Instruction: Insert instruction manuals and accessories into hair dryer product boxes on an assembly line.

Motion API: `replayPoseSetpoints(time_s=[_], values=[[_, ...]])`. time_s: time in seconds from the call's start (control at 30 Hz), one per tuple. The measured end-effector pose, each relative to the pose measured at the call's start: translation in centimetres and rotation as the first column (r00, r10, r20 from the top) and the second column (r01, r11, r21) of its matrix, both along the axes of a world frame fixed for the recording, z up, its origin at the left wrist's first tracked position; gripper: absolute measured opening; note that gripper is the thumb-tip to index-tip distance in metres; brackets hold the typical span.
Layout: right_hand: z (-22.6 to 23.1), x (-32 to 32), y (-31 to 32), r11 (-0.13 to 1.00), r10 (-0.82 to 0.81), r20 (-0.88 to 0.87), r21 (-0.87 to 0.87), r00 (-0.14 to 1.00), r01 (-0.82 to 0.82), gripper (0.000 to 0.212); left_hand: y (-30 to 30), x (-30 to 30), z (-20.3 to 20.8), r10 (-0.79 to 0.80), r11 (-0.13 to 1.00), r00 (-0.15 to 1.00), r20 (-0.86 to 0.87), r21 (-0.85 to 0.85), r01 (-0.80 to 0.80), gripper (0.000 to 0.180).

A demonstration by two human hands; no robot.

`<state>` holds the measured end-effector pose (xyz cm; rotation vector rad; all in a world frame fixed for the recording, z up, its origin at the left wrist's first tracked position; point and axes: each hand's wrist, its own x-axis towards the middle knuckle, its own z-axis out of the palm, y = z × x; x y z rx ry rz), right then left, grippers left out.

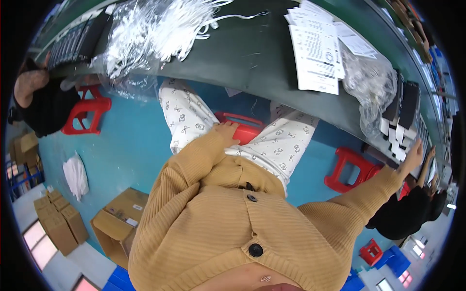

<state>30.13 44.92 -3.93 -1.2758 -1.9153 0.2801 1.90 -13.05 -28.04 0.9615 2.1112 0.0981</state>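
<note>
My left hand (225, 134) lies on my lap at the front of the red stool (248, 134), its fingers stretched out and holding nothing. Far out to the right, my right hand (414, 156) reaches to a row of black boxes (410, 104) with white flaps (398, 140). It is beside the flaps; its fingers are small and partly hidden, so their grip is unclear. Near these boxes, on the dark bench (233, 53), lies a clear plastic bag (371, 85) with small pale items. Printed paper sheets (315, 58) are stacked left of that bag.
A heap of white cables (179, 29) spills from clear plastic at the bench's left, near more black boxes (77, 41). People sit left (46, 104) and right (405, 211). Red stools (347, 169), an open carton (119, 218) and a white bag (75, 175) are on the blue floor.
</note>
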Motion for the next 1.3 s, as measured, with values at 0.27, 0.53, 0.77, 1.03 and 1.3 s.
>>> replayPoseSetpoints(time_s=[0.27, 0.53, 0.77, 1.03, 1.3], values=[[1.6, -12.2, -25.4, -0.320, 0.824, -0.518, -0.760, 0.229, -0.566, 0.046, -0.1, -1.7, -6.4, 0.111, 0.994, 0.975, 0.194, -0.013, -0.111, 0.097], [-21.3, -23.2, -38.6, -0.341, 0.931, -0.285, -0.903, 0.227, 0.263, 0.027, -4.5, 2.6, -13.2, 0.309, 0.950, 0.846, 0.435, -0.180, -0.254, 0.102], [-45.4, -26.2, -29.0, -0.233, 0.962, -0.135, -0.855, 0.236, 0.463, 0.024, -2.1, 7.5, -13.6, 0.433, 0.897, 0.700, 0.569, -0.350, -0.270, 0.088], [-63.5, -28.3, -28.7, 0.108, 0.994, 0.105, -0.938, -0.025, 0.329, 0.031, -4.8, 3.4, -8.1, 0.851, 0.342, 0.422, 0.312, 0.278, -0.897, 0.055], [-77.5, -34.7, -28.0, 0.388, 0.353, 0.697, -0.716, 0.623, 0.581, 0.032, -18.5, -5.3, -7.6, 0.578, 0.059, 0.085, 0.812, 0.063, -0.996, 0.056]])
